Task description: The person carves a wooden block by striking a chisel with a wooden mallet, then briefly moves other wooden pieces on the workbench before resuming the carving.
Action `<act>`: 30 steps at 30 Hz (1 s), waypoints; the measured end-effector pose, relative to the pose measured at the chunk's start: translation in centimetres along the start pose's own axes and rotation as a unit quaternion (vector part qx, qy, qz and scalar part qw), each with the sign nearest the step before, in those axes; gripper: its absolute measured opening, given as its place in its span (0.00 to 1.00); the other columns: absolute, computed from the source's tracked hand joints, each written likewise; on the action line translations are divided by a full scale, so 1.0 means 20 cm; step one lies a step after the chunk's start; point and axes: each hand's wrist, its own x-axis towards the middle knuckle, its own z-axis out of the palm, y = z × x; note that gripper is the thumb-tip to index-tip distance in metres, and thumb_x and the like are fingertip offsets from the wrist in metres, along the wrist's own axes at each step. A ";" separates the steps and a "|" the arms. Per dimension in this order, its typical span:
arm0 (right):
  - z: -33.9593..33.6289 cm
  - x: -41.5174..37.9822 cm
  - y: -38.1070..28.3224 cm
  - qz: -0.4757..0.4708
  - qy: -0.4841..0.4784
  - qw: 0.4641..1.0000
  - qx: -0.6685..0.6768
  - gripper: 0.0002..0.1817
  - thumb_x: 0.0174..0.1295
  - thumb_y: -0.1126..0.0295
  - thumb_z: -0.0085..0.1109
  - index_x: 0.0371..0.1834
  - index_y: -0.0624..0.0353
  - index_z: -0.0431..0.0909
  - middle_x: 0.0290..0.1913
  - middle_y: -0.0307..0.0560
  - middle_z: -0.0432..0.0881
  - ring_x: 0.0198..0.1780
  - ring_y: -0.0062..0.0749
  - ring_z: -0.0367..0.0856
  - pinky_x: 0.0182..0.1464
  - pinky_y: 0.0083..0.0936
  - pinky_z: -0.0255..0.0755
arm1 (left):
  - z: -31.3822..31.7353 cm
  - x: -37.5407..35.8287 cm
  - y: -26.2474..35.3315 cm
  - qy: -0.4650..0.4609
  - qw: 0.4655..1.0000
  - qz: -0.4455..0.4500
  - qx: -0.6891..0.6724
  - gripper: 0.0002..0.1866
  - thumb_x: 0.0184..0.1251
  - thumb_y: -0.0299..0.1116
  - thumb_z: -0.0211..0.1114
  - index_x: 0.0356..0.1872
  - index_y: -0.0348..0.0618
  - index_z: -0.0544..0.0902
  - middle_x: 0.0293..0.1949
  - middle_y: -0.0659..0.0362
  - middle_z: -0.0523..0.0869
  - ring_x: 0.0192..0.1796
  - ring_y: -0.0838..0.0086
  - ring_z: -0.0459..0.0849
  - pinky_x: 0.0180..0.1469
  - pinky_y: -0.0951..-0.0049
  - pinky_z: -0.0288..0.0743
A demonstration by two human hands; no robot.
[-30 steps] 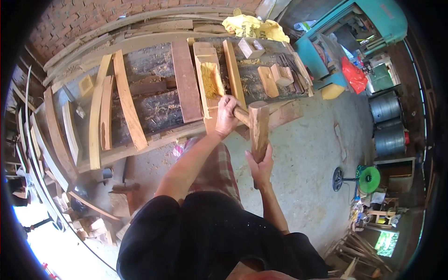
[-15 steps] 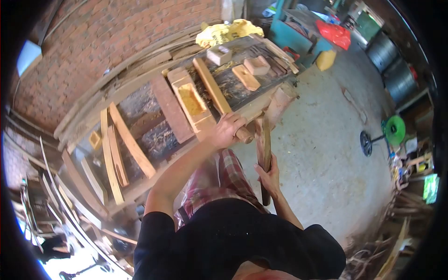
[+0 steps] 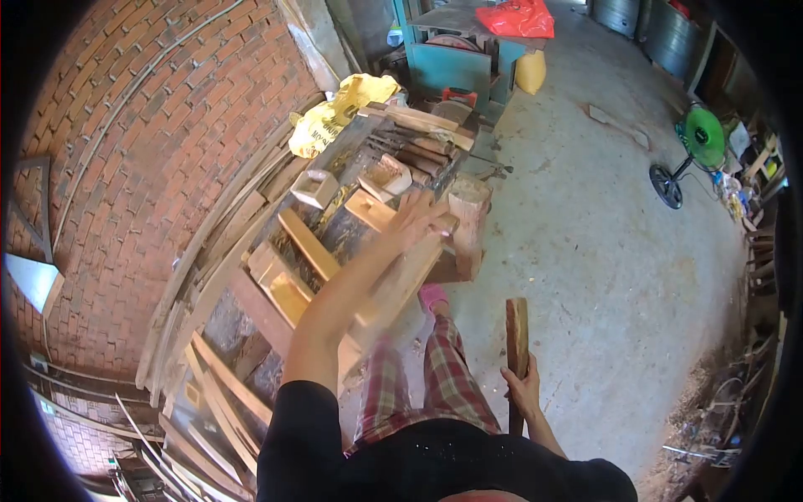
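1. While the left hand is blurred above the workbench, fingers look spread, nothing seen gripped; exact hold can't be told.
2. Wooden mallet is clamped by right hand low at the side, head up, well apart from bench, prob. kept clear of loose blocks.

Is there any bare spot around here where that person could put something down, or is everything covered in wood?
The workbench is crowded: wood blocks, planks and a yellow bag cover it, with the left hand blurred above. The concrete floor is bare between bench, green fan and the right hand gripping the mallet.
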 end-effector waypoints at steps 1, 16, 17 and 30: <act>-0.01 0.02 -0.02 0.019 0.008 1.000 0.005 0.39 0.58 0.64 0.70 0.71 0.55 0.60 0.41 0.50 0.80 0.26 0.29 0.78 0.21 0.26 0.76 | 0.02 0.07 -0.06 0.046 0.999 0.009 0.003 0.26 0.54 0.28 0.69 0.57 0.54 0.77 0.48 0.52 0.73 0.56 0.51 0.70 0.62 0.56 0.62; 0.21 0.48 -0.27 0.018 -0.021 0.999 0.024 0.37 0.59 0.66 0.70 0.71 0.56 0.62 0.41 0.46 0.78 0.26 0.26 0.76 0.21 0.23 0.74 | 0.23 0.42 -0.39 0.023 0.956 -0.281 0.085 0.20 0.64 0.47 0.67 0.56 0.60 0.83 0.64 0.53 0.70 0.64 0.52 0.68 0.64 0.48 0.61; 0.23 0.50 -0.28 0.015 -0.024 0.999 0.022 0.37 0.59 0.66 0.70 0.71 0.56 0.62 0.41 0.46 0.78 0.26 0.26 0.76 0.21 0.23 0.74 | 0.24 0.44 -0.41 0.026 0.955 -0.284 0.087 0.20 0.64 0.47 0.67 0.56 0.60 0.83 0.64 0.53 0.70 0.64 0.52 0.68 0.64 0.48 0.61; 0.16 0.41 -0.12 0.064 0.010 0.998 0.019 0.39 0.58 0.66 0.70 0.71 0.57 0.60 0.39 0.47 0.79 0.20 0.25 0.75 0.19 0.21 0.73 | 0.26 0.65 -0.52 -0.040 0.929 -0.329 0.164 0.20 0.58 0.50 0.67 0.48 0.51 0.88 0.56 0.55 0.73 0.61 0.55 0.69 0.60 0.40 0.60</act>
